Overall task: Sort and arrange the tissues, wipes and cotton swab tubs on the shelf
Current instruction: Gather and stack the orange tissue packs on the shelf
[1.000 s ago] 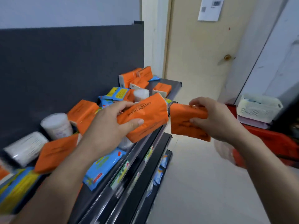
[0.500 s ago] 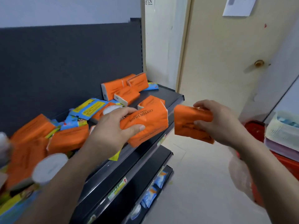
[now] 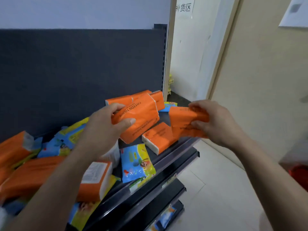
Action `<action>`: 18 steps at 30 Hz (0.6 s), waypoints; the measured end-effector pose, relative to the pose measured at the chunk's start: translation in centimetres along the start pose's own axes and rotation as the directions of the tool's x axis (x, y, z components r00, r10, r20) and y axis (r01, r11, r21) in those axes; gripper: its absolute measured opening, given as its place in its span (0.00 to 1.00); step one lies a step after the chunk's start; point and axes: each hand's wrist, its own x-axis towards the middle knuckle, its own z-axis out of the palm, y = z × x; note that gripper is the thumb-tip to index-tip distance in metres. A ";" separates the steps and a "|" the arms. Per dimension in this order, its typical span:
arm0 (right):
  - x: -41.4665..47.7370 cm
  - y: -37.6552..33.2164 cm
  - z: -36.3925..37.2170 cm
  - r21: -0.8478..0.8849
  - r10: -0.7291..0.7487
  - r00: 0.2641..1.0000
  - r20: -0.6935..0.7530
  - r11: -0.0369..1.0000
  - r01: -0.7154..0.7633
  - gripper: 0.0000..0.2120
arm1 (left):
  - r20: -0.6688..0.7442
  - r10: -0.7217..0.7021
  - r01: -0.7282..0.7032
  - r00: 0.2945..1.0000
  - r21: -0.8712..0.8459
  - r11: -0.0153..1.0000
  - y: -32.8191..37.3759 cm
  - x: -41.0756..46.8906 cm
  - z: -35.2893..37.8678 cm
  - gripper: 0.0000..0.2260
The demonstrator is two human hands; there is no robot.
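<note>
My left hand [image 3: 103,130] grips an orange "COTTON TISSUE" pack [image 3: 141,117] above the dark shelf [image 3: 176,157]. Beside it, my right hand [image 3: 216,120] holds a second orange tissue pack [image 3: 183,122] over the shelf's right end. Under both lies another orange pack [image 3: 158,137], and a row of orange packs [image 3: 158,97] stands at the back right corner. Blue-and-yellow wipes packs [image 3: 136,162] and more orange packs [image 3: 98,179] lie jumbled toward the left. A white tub [image 3: 115,152] peeks out beneath my left wrist, mostly hidden.
A dark back panel [image 3: 80,72] rises behind the shelf. Lower shelves [image 3: 166,194] stick out below, with a few packs on them. To the right are pale floor tiles [image 3: 208,197], a beige door [image 3: 266,80] and a red basket [image 3: 300,177] at the edge.
Both hands carried their orange packs toward the shelf's right end. The view swung right and closer, so the back-corner packs now sit just behind the held ones.
</note>
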 end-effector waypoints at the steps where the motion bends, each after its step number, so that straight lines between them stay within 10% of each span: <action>1: 1.3 0.5 0.0 -0.010 -0.015 1.000 0.003 1.000 0.015 0.24 | -0.010 -0.007 0.007 1.000 0.001 1.000 -0.1 1.1 0.5 0.16; 18: 18.8 8.4 6.9 0.102 -0.269 0.895 0.357 0.963 0.249 0.23 | 0.058 -0.294 0.286 0.954 0.118 0.951 -3.1 10.5 8.2 0.14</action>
